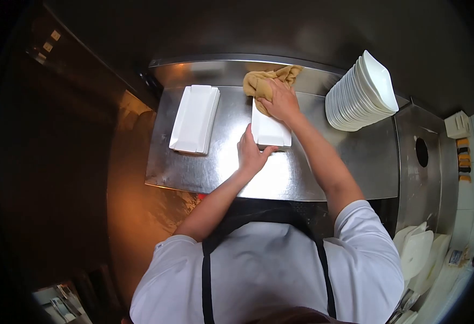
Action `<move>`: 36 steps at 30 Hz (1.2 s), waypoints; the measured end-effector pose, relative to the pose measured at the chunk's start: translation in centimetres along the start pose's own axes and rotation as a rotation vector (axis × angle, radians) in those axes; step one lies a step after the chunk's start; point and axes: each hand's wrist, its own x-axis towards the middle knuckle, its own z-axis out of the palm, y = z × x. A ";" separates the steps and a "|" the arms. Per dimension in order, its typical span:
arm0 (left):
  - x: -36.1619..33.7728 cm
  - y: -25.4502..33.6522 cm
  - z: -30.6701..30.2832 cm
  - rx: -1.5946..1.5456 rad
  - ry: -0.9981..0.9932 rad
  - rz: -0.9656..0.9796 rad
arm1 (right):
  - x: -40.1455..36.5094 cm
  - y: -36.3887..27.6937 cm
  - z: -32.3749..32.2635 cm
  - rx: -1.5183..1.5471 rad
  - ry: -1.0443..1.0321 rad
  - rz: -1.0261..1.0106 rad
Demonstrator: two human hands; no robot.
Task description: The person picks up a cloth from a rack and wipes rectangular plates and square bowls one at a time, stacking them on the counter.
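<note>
A white rectangular plate lies in front of me on the steel counter, apparently on top of a stack. My left hand grips its near left corner, thumb along the front edge and fingers on the left side. A tan cloth is bunched under my right hand, which presses it on the far end of the plate. The cloth covers that end, and part of it spreads past the plate toward the back ledge. My right fingertips are partly sunk in its folds.
On the left of the counter stands a stack of white rectangular plates. A tall, leaning stack of white dishes is at the right. Beyond it is a steel surface with a round hole. White boards stand at the lower right.
</note>
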 end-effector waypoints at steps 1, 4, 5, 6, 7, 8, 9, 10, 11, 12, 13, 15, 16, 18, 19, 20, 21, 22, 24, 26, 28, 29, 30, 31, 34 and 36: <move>0.2 0.3 -0.4 -0.133 -0.032 -0.037 | -0.5 -0.1 -0.3 0.057 0.027 0.016; 0.2 0.2 -1.1 -0.270 -0.062 -0.055 | -1.3 0.6 1.1 0.191 0.193 0.033; 0.2 -0.1 -1.4 -0.267 -0.061 -0.043 | -1.5 1.0 2.0 0.234 0.265 0.035; 0.1 -0.3 -1.6 -0.279 -0.067 -0.051 | -1.9 0.7 2.1 0.240 0.250 0.039; -0.1 -0.4 -1.8 -0.292 -0.073 -0.058 | -2.3 0.5 2.1 0.245 0.235 0.043; -0.5 -0.5 -1.9 -0.305 -0.079 -0.062 | -2.7 0.4 2.1 0.249 0.224 0.048; -1.0 -0.9 -1.7 -0.282 -0.063 -0.050 | -3.4 -0.1 1.7 0.237 0.182 0.025; -1.8 -0.5 -2.1 -0.294 -0.070 -0.073 | -4.3 -0.7 1.2 0.226 0.144 0.002; -2.9 0.1 -2.5 -0.307 -0.077 -0.092 | -5.3 -1.4 0.8 0.214 0.108 -0.022; -3.9 0.5 -2.9 -0.318 -0.083 -0.107 | -6.6 -2.3 0.5 0.204 0.105 -0.005; -5.1 -0.8 -2.6 -0.297 -0.055 -0.024 | -8.4 -3.5 0.4 0.193 0.105 0.012; -6.9 -0.6 -3.3 -0.195 -0.011 0.054 | -11.5 -5.6 0.3 0.146 0.080 -0.011; -7.6 -0.7 -3.3 -0.143 0.026 0.085 | -13.1 -6.5 0.0 0.107 0.049 -0.052; -8.0 -1.2 -3.1 -0.323 -0.112 -0.066 | -15.9 -8.5 -1.4 0.116 -0.171 -0.113; -7.6 -1.6 -3.1 -0.262 -0.154 0.068 | -16.5 -8.5 -1.8 0.175 -0.266 -0.116; -7.8 -1.7 -3.0 -0.228 -0.145 0.069 | -16.8 -8.4 -2.4 0.233 -0.360 -0.117; -7.8 -1.3 -3.3 -0.194 -0.135 0.070 | -16.0 -7.8 -2.4 0.143 -0.279 -0.098; -8.0 0.2 -3.7 -0.187 -0.074 -0.062 | -14.4 -6.7 -2.0 0.054 -0.198 -0.077; -8.1 0.5 -3.1 -0.186 -0.025 -0.055 | -10.6 -3.3 -0.2 -0.017 0.072 0.035; -7.5 1.5 -3.7 -0.184 -0.009 0.017 | -7.2 -1.3 1.5 0.118 0.298 0.197; -5.9 -0.2 -3.8 0.054 0.039 0.045 | -6.2 -1.1 1.9 0.331 0.326 0.415; -4.7 -1.2 -3.7 0.169 0.060 0.065 | -6.4 -0.9 1.9 0.419 0.348 0.431; -3.0 -0.6 -4.5 0.093 0.058 0.013 | -6.6 -0.5 1.9 0.502 0.368 0.443; -0.9 0.8 -6.0 0.027 -0.081 -0.150 | -6.7 -0.2 1.7 0.584 0.385 0.448; 2.5 0.8 -6.3 0.101 -0.111 -0.121 | -8.6 -1.5 -0.1 0.623 0.235 0.463; 3.8 0.4 -5.4 0.176 -0.053 -0.053 | -11.5 -2.8 0.6 0.306 0.254 0.305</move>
